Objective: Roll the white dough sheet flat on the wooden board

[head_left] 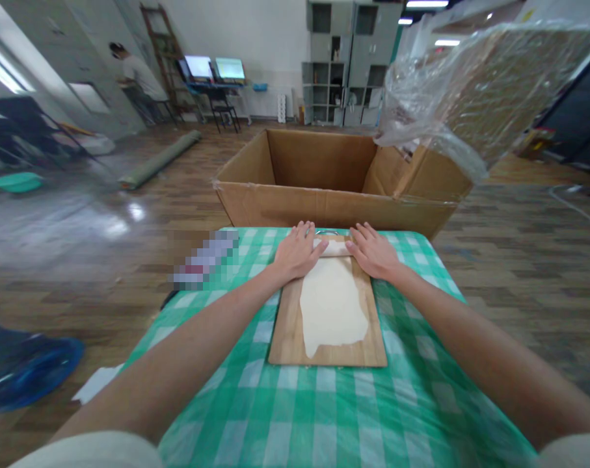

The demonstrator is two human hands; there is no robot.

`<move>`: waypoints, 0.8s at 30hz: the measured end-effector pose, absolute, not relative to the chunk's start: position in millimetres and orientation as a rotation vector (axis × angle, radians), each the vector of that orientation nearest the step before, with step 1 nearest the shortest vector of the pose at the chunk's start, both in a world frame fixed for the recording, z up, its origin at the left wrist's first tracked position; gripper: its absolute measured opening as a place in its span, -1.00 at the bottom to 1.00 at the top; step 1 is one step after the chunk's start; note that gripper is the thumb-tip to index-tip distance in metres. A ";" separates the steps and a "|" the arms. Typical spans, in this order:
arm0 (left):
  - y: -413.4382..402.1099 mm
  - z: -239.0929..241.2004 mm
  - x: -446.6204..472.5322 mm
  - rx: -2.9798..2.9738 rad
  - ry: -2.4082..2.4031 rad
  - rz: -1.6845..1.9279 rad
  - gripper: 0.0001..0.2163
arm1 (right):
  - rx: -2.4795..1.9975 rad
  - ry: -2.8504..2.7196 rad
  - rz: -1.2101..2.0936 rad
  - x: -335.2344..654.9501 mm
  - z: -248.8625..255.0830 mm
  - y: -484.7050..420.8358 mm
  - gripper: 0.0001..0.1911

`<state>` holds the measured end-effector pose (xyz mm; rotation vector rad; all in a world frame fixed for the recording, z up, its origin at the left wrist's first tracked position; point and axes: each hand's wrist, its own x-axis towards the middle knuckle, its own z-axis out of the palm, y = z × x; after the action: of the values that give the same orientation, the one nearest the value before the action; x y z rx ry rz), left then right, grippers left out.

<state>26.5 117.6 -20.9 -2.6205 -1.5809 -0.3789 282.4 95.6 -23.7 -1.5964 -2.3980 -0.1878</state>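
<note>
A thin, uneven sheet of pale dough (332, 305) lies flat on a wooden cutting board (287, 331). Across the far end of the dough rests a pale rolling pin (336, 248). My left hand (298, 252) lies flat over the pin's left end, fingers stretched forward. Over its right end, my right hand (373, 252) is likewise laid flat with fingers extended. Both palms hide the pin's ends. Just beyond the pin, part of a metal handle (328, 232) shows at the board's far edge.
A green-and-white checked cloth (295, 416) covers the table. A large cardboard box (319, 198) stands right behind it, with plastic-wrapped material (514, 91) at the right. A blurred-out item (207, 260) lies at the table's left edge. Far left, a person (141, 78) is sitting.
</note>
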 end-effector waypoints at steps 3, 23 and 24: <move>96.5 -23.3 22.2 -2.645 -1.527 -0.424 -0.21 | -1.595 -2.424 -0.194 282.3 -23.5 65.4 -0.15; 47.7 -19.0 6.9 -2.630 -1.533 -0.311 -0.24 | -1.370 -2.556 -0.086 292.1 -8.2 21.4 -0.21; 65.0 -18.7 10.1 -2.624 -1.570 -0.308 -0.24 | -1.381 -2.553 -0.080 290.3 -8.7 32.4 -0.22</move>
<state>10.1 65.0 -18.7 -2.6244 -1.5696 -0.3082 290.3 32.4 -8.7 -1.3809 -2.5533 -0.0802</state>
